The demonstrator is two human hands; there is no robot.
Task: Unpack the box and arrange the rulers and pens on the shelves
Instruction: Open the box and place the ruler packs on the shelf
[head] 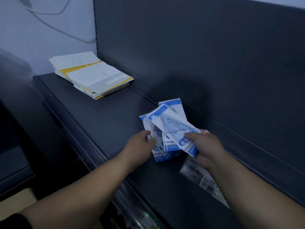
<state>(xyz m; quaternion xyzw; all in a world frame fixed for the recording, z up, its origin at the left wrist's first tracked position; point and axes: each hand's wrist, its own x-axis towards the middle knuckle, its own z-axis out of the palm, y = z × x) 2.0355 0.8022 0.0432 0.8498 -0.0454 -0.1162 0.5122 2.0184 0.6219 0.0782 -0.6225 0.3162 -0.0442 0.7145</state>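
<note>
Step in hand: shelving the rulers. The box wasn't in view, and no pens could be made out.

- The ruler packs [166, 123], a fan of blue-and-white sleeves, sat in the centre-right of the frame. Their lower ends were at or just above the shelf [102, 113]; contact couldn't be told for sure.
- The right hand [206, 149] gripped the bottom right of the fan, with the thumb on top and the fingers [198, 157] curled under the packs.
- The left hand [140, 141] was at the fan's left edge. Its fingers [148, 135] were curled in and seemed to pinch the outermost pack. How firm that hold was couldn't be judged.
- A stack of yellow-and-white packs [92, 76] lay in the upper left of the frame, at the far end of the same shelf and well apart from the fan.
- A grey printed pack [194, 176] with barcodes lay flat on the shelf, partly under the right forearm.

Judgement: placement was partway done. The packs were at the shelf but splayed, not squared.

The next move called for closing the fan into one even stack, probably by the left hand pushing the loose sleeves toward the right. The stack would then go down flat on the bare shelf between the yellow-and-white packs and the grey pack. The sleeves looked thin and slippery, so a loose grip risked them sliding out and scattering.
</note>
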